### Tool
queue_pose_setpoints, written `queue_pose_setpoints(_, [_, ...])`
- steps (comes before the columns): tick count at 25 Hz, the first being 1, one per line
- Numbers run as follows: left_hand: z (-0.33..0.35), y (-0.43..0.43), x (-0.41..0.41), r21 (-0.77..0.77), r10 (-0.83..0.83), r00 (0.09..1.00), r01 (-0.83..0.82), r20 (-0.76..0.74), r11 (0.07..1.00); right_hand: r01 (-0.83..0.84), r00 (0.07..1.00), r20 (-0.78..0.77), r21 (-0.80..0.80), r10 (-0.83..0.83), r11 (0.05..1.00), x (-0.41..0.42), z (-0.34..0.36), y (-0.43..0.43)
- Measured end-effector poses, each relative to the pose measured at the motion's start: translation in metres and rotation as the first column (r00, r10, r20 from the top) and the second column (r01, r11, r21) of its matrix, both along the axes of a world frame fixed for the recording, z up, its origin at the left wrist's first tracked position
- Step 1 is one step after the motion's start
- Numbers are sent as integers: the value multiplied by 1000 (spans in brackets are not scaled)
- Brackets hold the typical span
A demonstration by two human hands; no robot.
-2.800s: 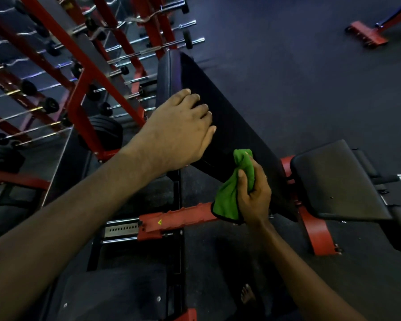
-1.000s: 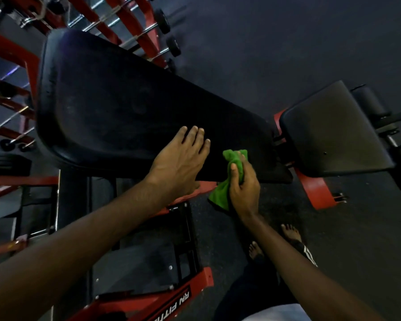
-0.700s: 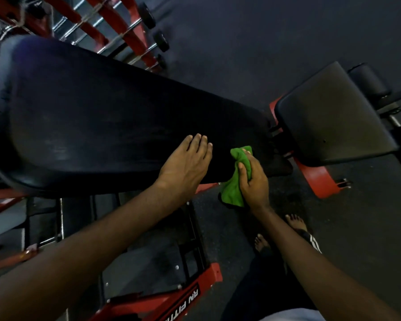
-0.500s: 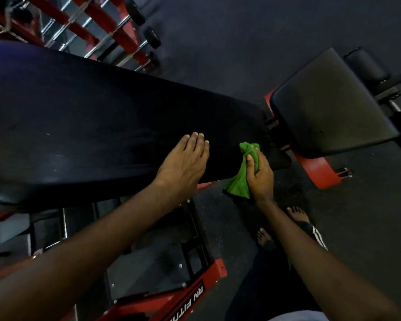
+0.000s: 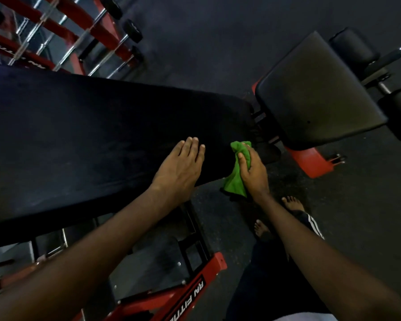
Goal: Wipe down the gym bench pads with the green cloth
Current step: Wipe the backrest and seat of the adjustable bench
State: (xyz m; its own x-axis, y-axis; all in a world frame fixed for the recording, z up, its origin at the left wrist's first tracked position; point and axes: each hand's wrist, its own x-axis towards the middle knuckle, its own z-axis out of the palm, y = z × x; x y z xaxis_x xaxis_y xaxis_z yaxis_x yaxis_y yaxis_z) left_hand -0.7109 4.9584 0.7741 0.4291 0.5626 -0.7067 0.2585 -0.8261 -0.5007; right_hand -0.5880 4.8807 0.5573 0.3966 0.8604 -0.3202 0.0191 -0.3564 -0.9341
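Currently: two bench pads, one cloth, two hands in view. Long back pad (image 5: 90,140) has its long axis running left to right, narrowing toward its right end, which points at the shorter seat pad (image 5: 315,93) on the far right; there is a small gap between them. Green cloth (image 5: 235,179) is bunched, its long axis roughly near to far: its far tip lies on the back pad's right end and its near tail hangs off the pad's near edge. Right hand (image 5: 252,172) grips the cloth, thumb curled across it. Left hand (image 5: 178,170) lies flat on the back pad just left of the cloth, fingers straight, together, pointing far. Two foam rollers (image 5: 354,46) sit beyond the seat pad. Two bare feet (image 5: 292,202) stand on the dark floor (image 5: 218,42) near right. One red bar rack (image 5: 79,26) stands far left.
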Motion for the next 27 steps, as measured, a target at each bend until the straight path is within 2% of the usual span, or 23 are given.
queue_pose_setpoints(3, [-4,-4,2,11,3,1000,-3,28,1000,72,997,-22,-34,-72,997,-8,13,-2])
queue_pose_setpoints(7, [-10,-2,4,24,22,1000,-23,20,999,-16,998,55,126,9,992,-29,35,-15])
queue_pose_setpoints(12, [-17,0,5,20,57,998,-57,41,998,49,999,-14,-86,-50,995,2,-4,8])
queue_pose_setpoints(18, [-43,1,22,-1,97,994,-97,55,995,185,969,-130,-190,-212,964,-6,-6,3])
queue_pose_setpoints(21, [-69,3,36,-41,109,993,-107,43,993,118,986,-111,-37,-121,992,-21,-1,-16])
queue_pose_setpoints(22, [-75,4,40,-56,108,994,-107,29,993,107,988,-105,-42,-111,993,-14,-10,-12])
queue_pose_setpoints(25, [-87,3,44,-60,99,995,-99,2,993,73,986,-128,-223,-104,972,22,-58,9])
queue_pose_setpoints(27, [-88,2,44,-49,82,997,-81,8,995,28,987,-141,-286,-71,958,48,-86,19])
